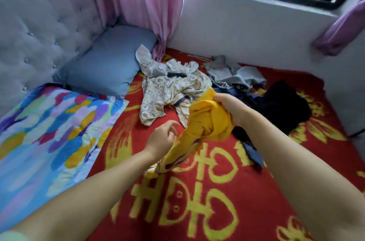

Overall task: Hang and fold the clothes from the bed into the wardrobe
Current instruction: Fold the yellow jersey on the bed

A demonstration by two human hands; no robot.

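Right hand [227, 106] gripping the bunched top of a yellow garment [207, 122], lifted above the red bed cover [197, 201], long axis slanting down and toward the body to a twisted tail near the cover. Left hand [162, 138] just beside the garment's middle on its left, fingers [171, 124] loosely curled and holding nothing, nearer to the hanging length than the right. Probably next: left hand closing on that lower stretch to spread it out; patterned shirt [169, 84], grey garment [233, 74] and dark clothes [280, 106] lying beyond on the bed.
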